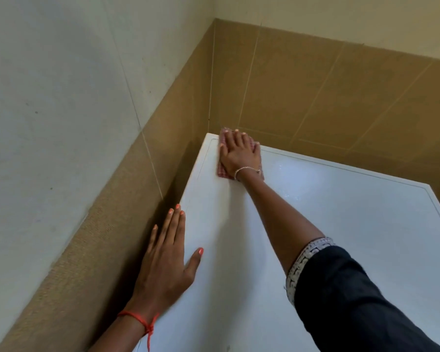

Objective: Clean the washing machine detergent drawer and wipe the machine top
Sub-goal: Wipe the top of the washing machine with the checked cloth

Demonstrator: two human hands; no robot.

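R hand [240,154] flat on checked cloth [221,172], fingers slightly spread, far-left corner of machine top [341,212]; L hand [165,257] flat at near-left edge, fingers together, thumb out.

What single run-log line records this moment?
washing machine top: being wiped | right hand: presses checked cloth, far-left corner | left hand: flat on left edge

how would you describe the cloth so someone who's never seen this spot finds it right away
Start at the white washing machine top set in the corner of the brown tiled walls. At its far left corner, the right hand presses flat on a small cloth. It is the only red-and-white checked thing on the plain white surface.
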